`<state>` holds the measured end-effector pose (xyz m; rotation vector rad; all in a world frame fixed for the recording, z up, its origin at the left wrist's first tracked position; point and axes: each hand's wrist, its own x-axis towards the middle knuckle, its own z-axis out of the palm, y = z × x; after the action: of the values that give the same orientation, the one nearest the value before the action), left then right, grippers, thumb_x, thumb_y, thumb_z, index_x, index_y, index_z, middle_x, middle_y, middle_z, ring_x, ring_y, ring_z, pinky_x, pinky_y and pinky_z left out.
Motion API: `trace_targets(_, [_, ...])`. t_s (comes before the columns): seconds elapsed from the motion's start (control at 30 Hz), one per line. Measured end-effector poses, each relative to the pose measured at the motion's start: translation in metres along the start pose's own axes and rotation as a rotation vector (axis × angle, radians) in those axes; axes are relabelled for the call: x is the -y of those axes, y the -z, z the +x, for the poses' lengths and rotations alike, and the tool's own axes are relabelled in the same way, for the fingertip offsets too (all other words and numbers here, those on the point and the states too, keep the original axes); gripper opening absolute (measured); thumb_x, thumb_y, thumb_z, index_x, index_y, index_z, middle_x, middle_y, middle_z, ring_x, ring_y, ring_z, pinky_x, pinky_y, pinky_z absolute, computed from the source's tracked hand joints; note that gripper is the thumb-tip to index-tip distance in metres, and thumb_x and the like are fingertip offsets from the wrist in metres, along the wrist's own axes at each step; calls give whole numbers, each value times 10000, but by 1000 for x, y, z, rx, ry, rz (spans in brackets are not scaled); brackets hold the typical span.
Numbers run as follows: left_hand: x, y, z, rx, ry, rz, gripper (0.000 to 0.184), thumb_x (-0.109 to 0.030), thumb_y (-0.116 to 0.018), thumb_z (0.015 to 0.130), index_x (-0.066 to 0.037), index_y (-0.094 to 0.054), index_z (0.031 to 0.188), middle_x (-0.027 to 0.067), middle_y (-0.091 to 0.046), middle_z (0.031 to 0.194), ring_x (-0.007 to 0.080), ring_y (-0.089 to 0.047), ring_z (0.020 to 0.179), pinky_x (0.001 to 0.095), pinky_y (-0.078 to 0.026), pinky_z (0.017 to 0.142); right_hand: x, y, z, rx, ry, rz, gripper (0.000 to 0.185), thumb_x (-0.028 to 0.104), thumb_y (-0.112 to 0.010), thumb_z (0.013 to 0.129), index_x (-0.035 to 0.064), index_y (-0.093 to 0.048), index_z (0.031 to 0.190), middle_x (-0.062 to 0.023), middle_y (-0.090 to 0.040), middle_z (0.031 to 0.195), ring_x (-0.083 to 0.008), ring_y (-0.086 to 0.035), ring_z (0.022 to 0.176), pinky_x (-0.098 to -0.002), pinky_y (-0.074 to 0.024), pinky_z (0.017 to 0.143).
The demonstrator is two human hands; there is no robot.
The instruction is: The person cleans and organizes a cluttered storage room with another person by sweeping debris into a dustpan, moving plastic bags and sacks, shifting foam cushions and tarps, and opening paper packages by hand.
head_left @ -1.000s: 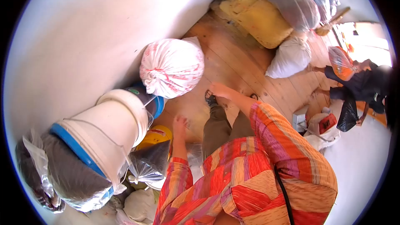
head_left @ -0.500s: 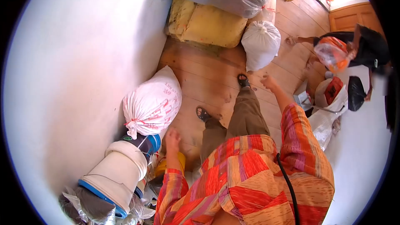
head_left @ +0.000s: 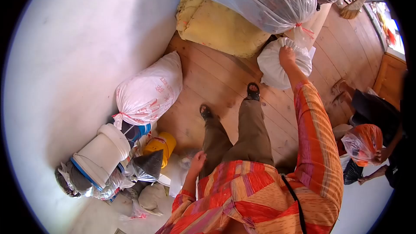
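My right hand (head_left: pixel 287 56) is closed on the gathered top of a white sack (head_left: pixel 274 67), which stands on the wooden floor near my feet. Above it hangs over the edge a large clear plastic bag (head_left: pixel 268 0) tied with red string. Beside the sack lies a yellow, stained bundle (head_left: pixel 225 28). My left hand (head_left: pixel 199 159) is near my left thigh, its fingers curled; nothing can be made out in it.
A white sack with red print (head_left: pixel 151 89) leans at the left wall. Below it are a white bucket (head_left: pixel 102 151), a yellow bucket (head_left: pixel 164 145) and plastic bags. At the right, another person (head_left: pixel 377 108) holds an orange-and-clear bag (head_left: pixel 363 141). A broom (head_left: pixel 355 6) is at the upper right.
My right hand has reached forward and taken hold of the white sack's top. My left hand has drawn back toward my thigh. The other person appears lower in view.
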<state>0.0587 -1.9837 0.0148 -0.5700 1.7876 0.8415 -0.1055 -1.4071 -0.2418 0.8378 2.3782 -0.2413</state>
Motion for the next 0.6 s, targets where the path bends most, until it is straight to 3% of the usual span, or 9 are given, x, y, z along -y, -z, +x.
trace_targets(0.03, [-32, -9, -1, 6, 79, -213, 391, -200, -476, 863, -6, -415, 1197, 102, -551, 1075, 146, -549, 882, 261, -441, 747, -6, -10, 9, 0, -72, 20, 278, 68, -549, 741, 41, -537, 1018, -151, -520, 1074, -299, -520, 998, -357, -432, 853])
trace_targets(0.17, [-80, -23, 9, 24, 49, -296, 380, -196, -465, 877, 3, -410, 1197, 98, -544, 1083, 140, -550, 870, 259, -445, 744, -20, 30, -45, 122, 33, -184, 254, 64, -568, 733, 42, -580, 985, -127, -542, 1050, -287, -556, 951, -365, -495, 757])
trace_targets(0.23, [-87, -27, 21, 20, -3, -283, 386, -192, -475, 871, 11, -411, 1193, 93, -546, 1075, 140, -548, 859, 260, -448, 744, -26, 35, -69, 185, -55, -442, 259, 123, -584, 745, 29, -577, 987, -112, -556, 1023, -233, -581, 929, -416, -531, 578])
trace_targets(0.3, [-95, -32, 24, 13, -25, -315, 381, -190, -474, 871, 5, -415, 1193, 89, -548, 1073, 138, -548, 859, 259, -448, 743, -35, 39, -76, 371, -154, -559, 260, 160, -629, 718, 41, -609, 948, -88, -590, 997, -201, -606, 864, -425, -529, 505])
trace_targets(0.37, [-97, -32, 22, -13, -34, -356, 377, -189, -474, 870, 0, -418, 1192, 84, -550, 1070, 137, -548, 860, 258, -448, 742, -40, 36, -76, 682, -82, -631, 240, 172, -654, 696, 99, -641, 924, -60, -615, 980, -212, -622, 798, -420, -522, 511])
trace_targets(0.4, [-95, -30, 20, -34, -28, -353, 370, -186, -473, 869, -4, -424, 1189, 81, -552, 1068, 136, -547, 860, 257, -447, 745, -46, 20, -78, 686, -63, -649, 240, 172, -654, 696, 99, -641, 924, -60, -615, 980, -212, -622, 798, -420, -522, 511])
trace_targets(0.47, [-77, -27, 14, -67, -11, -398, 318, -173, -482, 866, -41, -461, 1154, 51, -553, 1019, 127, -538, 825, 252, -439, 720, -62, -21, -92, 1020, -47, -769, 226, 177, -673, 680, 141, -660, 903, -35, -628, 972, -223, -614, 841, -430, -509, 561])
trace_targets(0.5, [-62, -26, 13, -64, -2, -413, 318, -173, -482, 866, -41, -461, 1154, 51, -553, 1019, 127, -538, 825, 252, -439, 720, -70, -21, -107, 1023, -48, -788, 226, 177, -673, 680, 141, -660, 903, -35, -628, 972, -223, -614, 841, -430, -509, 561])
trace_targets(0.6, [-15, -18, 13, -76, 36, -316, 380, -221, -491, 852, -9, -457, 1166, 81, -577, 971, 128, -556, 783, 262, -460, 679, -106, -18, -171, 915, 337, -747, 318, 190, -667, 665, 138, -640, 978, -64, -614, 1018, -237, -566, 982, -358, -461, 781])
